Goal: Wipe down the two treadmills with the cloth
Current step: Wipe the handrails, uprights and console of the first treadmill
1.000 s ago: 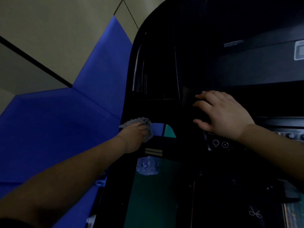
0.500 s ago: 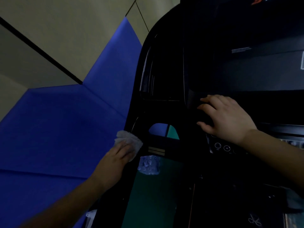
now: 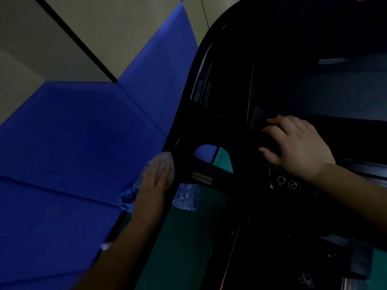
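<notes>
A pale cloth (image 3: 162, 164) is pressed under the straight, closed fingers of the left hand (image 3: 154, 181) against the outer edge of the black treadmill (image 3: 272, 80) frame, its folds bunched beyond the fingertips. The right hand (image 3: 297, 147) is laid on the console, fingers loosely spread, just above round buttons (image 3: 287, 182).
</notes>
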`<state>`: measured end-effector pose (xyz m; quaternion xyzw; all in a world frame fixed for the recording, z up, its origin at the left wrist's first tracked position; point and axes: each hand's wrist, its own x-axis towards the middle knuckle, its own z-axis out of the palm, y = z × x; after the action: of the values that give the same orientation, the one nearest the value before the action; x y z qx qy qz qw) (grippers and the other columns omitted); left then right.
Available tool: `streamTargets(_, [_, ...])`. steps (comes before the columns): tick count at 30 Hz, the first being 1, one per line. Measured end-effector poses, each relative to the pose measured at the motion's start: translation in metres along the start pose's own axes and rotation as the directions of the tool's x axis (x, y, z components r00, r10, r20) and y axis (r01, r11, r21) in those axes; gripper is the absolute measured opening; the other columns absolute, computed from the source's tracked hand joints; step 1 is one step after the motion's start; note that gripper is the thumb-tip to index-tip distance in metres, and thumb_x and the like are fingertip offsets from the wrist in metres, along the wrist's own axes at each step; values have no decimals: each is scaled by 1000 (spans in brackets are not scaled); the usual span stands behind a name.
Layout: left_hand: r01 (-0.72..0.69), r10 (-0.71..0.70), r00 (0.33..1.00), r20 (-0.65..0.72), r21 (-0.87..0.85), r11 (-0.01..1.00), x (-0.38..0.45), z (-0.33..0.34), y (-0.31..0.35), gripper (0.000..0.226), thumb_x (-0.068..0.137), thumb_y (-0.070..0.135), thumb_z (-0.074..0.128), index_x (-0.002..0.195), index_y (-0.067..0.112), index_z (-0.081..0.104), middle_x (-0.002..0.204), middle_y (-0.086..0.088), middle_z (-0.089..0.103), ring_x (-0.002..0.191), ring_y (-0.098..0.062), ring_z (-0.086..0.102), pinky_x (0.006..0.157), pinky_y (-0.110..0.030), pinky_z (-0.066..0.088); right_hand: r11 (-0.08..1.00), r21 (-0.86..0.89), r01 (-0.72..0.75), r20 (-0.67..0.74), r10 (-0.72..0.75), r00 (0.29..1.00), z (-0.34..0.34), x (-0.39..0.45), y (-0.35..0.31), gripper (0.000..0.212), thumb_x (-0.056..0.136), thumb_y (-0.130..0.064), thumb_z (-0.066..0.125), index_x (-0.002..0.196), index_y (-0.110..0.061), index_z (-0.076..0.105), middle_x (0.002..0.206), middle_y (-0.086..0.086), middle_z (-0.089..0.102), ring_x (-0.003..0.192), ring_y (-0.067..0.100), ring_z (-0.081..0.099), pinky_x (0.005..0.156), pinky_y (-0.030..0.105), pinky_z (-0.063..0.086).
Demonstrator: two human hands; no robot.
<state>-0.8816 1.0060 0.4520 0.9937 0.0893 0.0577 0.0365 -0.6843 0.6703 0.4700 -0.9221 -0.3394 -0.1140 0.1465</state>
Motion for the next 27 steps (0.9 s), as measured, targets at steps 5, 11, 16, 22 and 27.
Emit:
streamTargets(5, [54,-47,994,-97,71,996,-60,14,-8,65,84,7,66,143,8,38,148,-21,32,131,-38,36,102,-53,40,1000,5,13,-17,-13,1000,0,-1,0,48,86,-47,57,118,-12,58,126,14,53,120,36,47,97,50,38])
streamTargets(11, [367,-369,926,-83,-42,929,-2,9,4,65,96,28,50,151,27,17,153,-14,28,125,-38,41,99,-49,41,999,-11,30,14,-30,999,-1,1,1,52,85,-52,44,120,-15,55,127,11,52,121,34,45,98,48,37])
streamTargets(16, [352,-359,932,-47,-110,929,-20,3,-2,61,97,26,48,150,33,20,147,-9,37,123,-27,44,100,-41,42,999,-13,35,-7,-35,999,-1,-1,-1,47,86,-45,58,120,-13,57,127,13,52,120,35,45,97,50,37])
streamTargets(22, [219,-209,973,-99,91,972,-89,10,-22,33,91,65,34,124,61,38,134,-8,52,120,-33,51,96,-52,46,999,36,-9,-2,9,1000,-1,-15,-6,49,83,-38,63,124,-11,55,131,16,50,126,37,44,103,52,37])
streamTargets(27, [321,-322,947,-1,-67,945,-61,-1,-19,60,97,31,44,150,33,15,140,-19,39,121,-40,43,95,-48,42,992,29,-123,-42,124,991,11,-62,-28,50,76,-25,72,121,-10,58,137,20,44,131,40,38,107,55,34])
